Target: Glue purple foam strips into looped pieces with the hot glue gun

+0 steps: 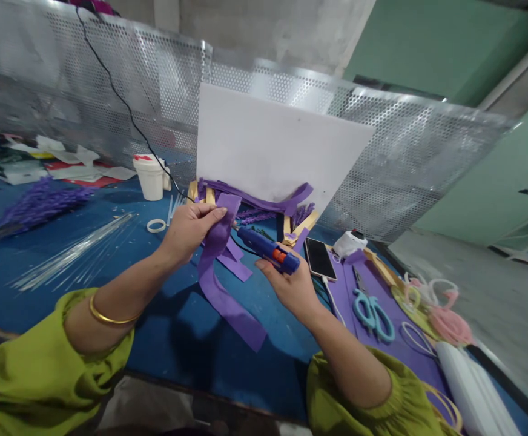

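My left hand (194, 227) pinches the upper end of a long purple felt strip (227, 297), which hangs and curls down onto the blue table. In my right hand (291, 281) is a blue hot glue gun (264, 245) with an orange part near its rear. Its nozzle points left, close to the strip by my left fingers; whether it touches, I cannot tell. Behind my hands, more purple strips (255, 197) lie over several light wooden pieces (298, 230). Purple flower sprigs (255, 216) show among them.
A white cup (150, 177) and a tape roll (155, 226) stand at left, near clear sticks (77, 251) and a purple flower bunch (41, 203). At right lie a phone (321, 259) and blue-handled scissors (373, 312). A white board (277, 145) leans behind; a black cord (125, 103) hangs across.
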